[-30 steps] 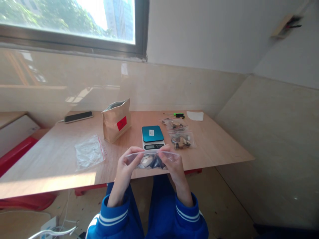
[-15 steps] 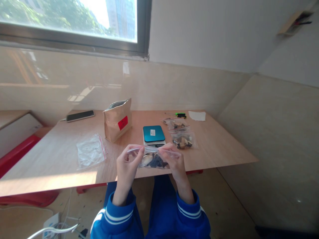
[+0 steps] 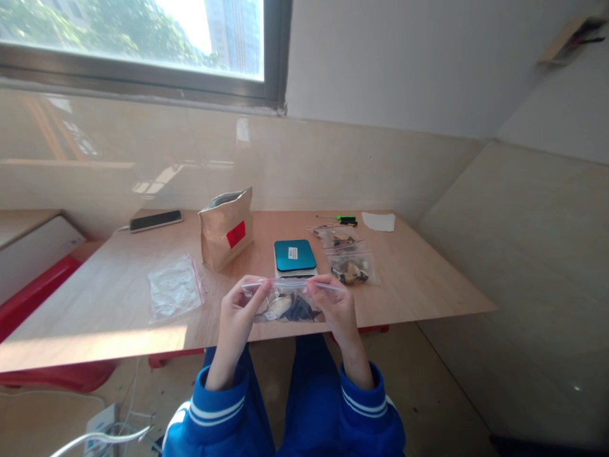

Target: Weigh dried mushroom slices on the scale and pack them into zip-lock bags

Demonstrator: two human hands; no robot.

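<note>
In the head view, a small clear zip bag [image 3: 289, 303] holding dark and pale pieces is held up between both hands, just in front of the near edge of the wooden table [image 3: 428, 289] and directly in front of the teal-topped scale [image 3: 295, 257], which serves as the landmark here. The left hand [image 3: 238, 317] is closed in a pinch on the bag's left top corner, and the right hand [image 3: 335, 309] is closed in a pinch on the top strip further right, thumbs and fingertips pressed on the seal line. Compared with half a second ago, the bag has been lifted slightly and levelled, and the hands have been drawn a little closer along the strip; this is judged to mean that the seal is being pressed shut along its length rather than the bag being opened. Two filled bags [image 3: 351, 271] are laid just right of the scale, one behind the other. A brown paper pouch [image 3: 226, 228] with a red label is stood upright just left of the scale, an empty clear bag [image 3: 175, 289] lies further left, and a phone [image 3: 156, 220] lies beyond that, near the table's far edge.
</note>
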